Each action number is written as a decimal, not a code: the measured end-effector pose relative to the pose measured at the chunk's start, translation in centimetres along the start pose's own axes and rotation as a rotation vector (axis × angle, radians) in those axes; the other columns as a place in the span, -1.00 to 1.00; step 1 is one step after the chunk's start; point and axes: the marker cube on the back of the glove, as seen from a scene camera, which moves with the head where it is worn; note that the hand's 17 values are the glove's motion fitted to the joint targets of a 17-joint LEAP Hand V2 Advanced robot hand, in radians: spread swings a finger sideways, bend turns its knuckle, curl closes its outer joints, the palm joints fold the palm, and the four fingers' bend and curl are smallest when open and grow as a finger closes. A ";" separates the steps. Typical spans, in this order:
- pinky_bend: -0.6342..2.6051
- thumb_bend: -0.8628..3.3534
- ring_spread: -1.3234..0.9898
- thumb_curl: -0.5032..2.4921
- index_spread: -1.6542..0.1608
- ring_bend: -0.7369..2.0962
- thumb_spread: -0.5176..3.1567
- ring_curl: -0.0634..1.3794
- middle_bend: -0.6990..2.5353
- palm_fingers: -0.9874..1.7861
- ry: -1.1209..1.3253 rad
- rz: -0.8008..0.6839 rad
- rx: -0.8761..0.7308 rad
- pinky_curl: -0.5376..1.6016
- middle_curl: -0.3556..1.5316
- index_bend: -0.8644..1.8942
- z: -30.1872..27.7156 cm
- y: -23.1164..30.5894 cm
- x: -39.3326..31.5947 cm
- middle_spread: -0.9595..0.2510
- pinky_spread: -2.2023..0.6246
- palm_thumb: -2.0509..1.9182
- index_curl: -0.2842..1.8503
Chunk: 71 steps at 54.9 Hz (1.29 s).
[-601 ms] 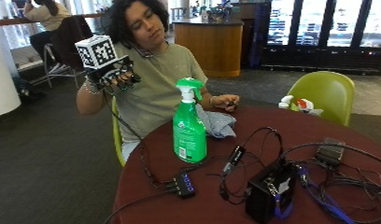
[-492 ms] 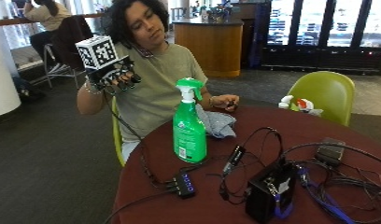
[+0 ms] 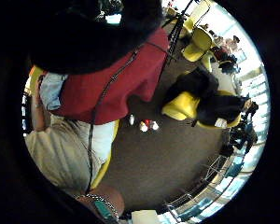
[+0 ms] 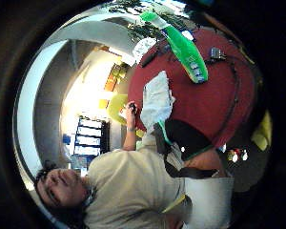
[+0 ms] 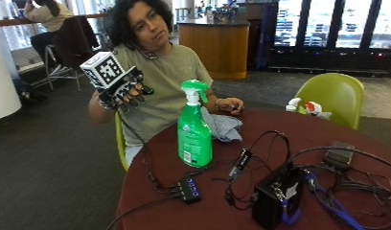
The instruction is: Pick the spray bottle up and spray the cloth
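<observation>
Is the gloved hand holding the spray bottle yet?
No: the gloved right hand is raised beside the shoulder, apart from the spray bottle standing on the table.

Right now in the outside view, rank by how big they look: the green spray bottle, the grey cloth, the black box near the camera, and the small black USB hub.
1. Green spray bottle
2. Black box, though its nearness to the camera may enlarge it
3. Grey cloth, partly hidden behind the bottle, so unsure against the box
4. Small black USB hub
</observation>
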 end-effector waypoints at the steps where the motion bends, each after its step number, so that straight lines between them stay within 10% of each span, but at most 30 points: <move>1: -0.34 -0.56 0.09 -0.48 0.38 -0.23 -0.13 -0.59 -0.45 -0.01 -0.013 0.005 0.001 -0.23 -0.37 -0.28 0.4 -0.3 0.0 0.58 0.71 0.30 -0.53; 30: -0.34 -0.57 0.12 -0.39 0.44 -0.16 -0.12 -0.48 -0.41 0.17 -0.694 0.065 0.262 -0.19 -0.27 -0.28 5.6 -10.1 -3.9 0.64 0.66 0.45 -0.53; 50: -0.14 -0.56 0.00 -0.30 0.53 0.05 -0.17 -0.23 -0.24 0.78 -0.716 0.173 0.490 -0.02 -0.07 -0.05 6.8 -16.3 -4.3 0.35 0.45 0.57 -0.37; 71: 0.00 -0.59 -0.03 -0.20 0.56 0.24 -0.25 0.00 -0.06 0.51 -0.490 0.176 0.365 0.15 0.19 0.14 6.3 -12.5 -4.5 0.23 0.44 0.56 -0.16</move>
